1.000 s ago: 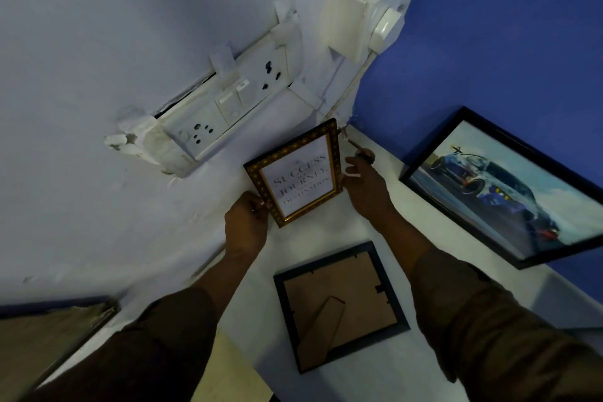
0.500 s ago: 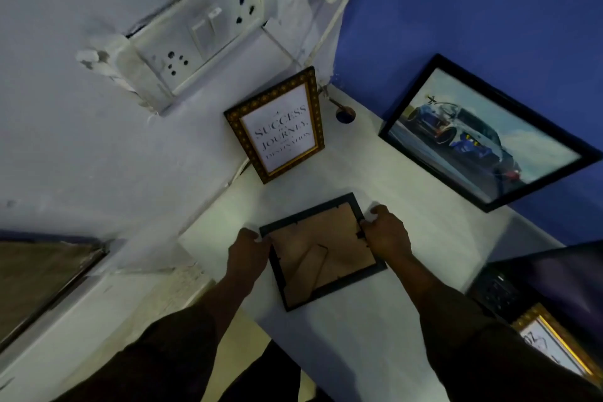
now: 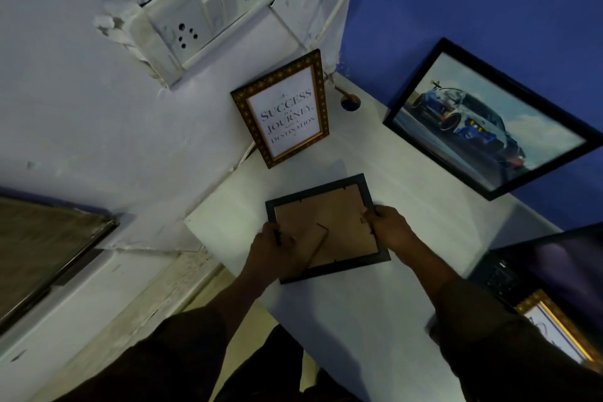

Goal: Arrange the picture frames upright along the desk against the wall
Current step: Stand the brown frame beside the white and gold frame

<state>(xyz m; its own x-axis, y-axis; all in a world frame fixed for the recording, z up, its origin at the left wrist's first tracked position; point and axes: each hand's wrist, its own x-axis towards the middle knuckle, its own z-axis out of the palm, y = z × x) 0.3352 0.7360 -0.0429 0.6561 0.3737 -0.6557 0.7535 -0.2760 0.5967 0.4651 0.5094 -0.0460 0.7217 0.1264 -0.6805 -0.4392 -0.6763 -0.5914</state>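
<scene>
A black frame [image 3: 329,206] shows its brown backing and stand. It is lifted slightly off the white desk [image 3: 408,206]. My left hand [image 3: 270,251] grips its left edge and my right hand [image 3: 388,225] grips its right edge. A gold-bordered frame with the "Success is a journey" text [image 3: 285,108] stands upright against the white wall in the corner. A large black frame with a car picture [image 3: 483,121] leans against the blue wall on the right.
A switch and socket board [image 3: 202,16] is fixed to the white wall above the gold frame. A dark laptop [image 3: 538,258] and another gold frame [image 3: 554,326] lie at the desk's right. The desk's left edge runs near my left hand.
My hands let go of the gold frame, which now stands against the wall, and took hold of the black frame by both side edges. It has lifted and tilted a little.
</scene>
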